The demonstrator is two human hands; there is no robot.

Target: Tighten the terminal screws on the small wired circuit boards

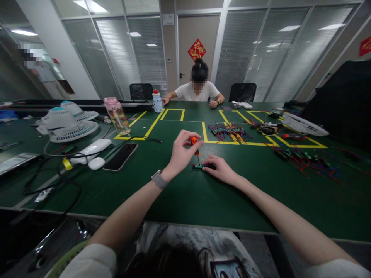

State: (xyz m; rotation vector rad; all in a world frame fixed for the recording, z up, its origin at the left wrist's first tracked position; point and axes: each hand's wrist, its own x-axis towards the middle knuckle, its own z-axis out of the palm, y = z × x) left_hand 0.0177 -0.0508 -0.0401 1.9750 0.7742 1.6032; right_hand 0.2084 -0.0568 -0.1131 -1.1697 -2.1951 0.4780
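My left hand (184, 148) is closed around the orange and black handle of a screwdriver (194, 144), held upright with its shaft pointing down. The tip meets a small green circuit board (197, 166) lying on the green table mat (174, 197). My right hand (219, 168) lies low on the table, its fingers pressed on the right end of that board and partly covering it. A bit of red wire shows at the board's left end. A grey-banded watch sits on my left wrist.
Wired circuit boards (230, 132) lie in a yellow-taped area, with more wired boards (310, 160) to the right. At left are a phone (121, 157), a white mouse (96, 163), a pink-lidded bottle (117, 116), fans (72, 129) and cables. A person (198, 87) sits opposite.
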